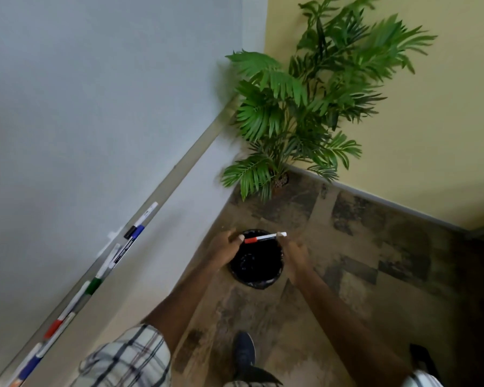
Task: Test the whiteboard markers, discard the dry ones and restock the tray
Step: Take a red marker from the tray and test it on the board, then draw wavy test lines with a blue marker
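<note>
A red-capped marker (265, 237) is held level between both hands over the black-lined bin (256, 261) on the tiled floor (375, 261): the capped end is pinched by the left hand (226, 246), the white tail end by the fingertips of the right hand (296, 254). To the left, more markers (115, 255) are lined along the tray (162, 188) under the whiteboard (81, 107). A potted palm (305, 107) is seen in the corner beyond the bin.
</note>
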